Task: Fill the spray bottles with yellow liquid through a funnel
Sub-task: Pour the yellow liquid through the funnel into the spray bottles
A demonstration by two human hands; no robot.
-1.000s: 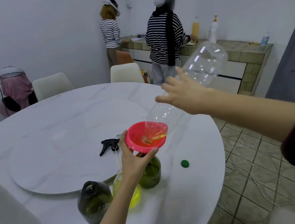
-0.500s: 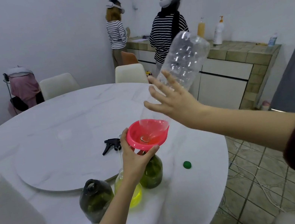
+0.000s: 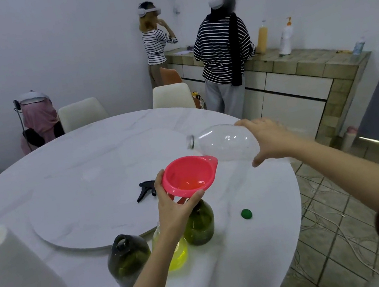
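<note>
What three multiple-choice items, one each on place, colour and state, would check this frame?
1. Where does the green cap lie?
A. on the table, right of the bottles
B. inside the funnel
C. on the paper roll

2. What colour is the funnel?
A. blue
B. pink-red
C. white

3. How is the clear bottle in the right hand?
A. upright and full
B. capped, lying on the table
C. on its side in the air, looking empty

Key: 1 A, the cap sits on bare table beside the rightmost green bottle. 2 B, the funnel gripped by the left hand is pink-red. 3 C, the bottle is held level, mouth open, with no liquid visible inside.
</note>
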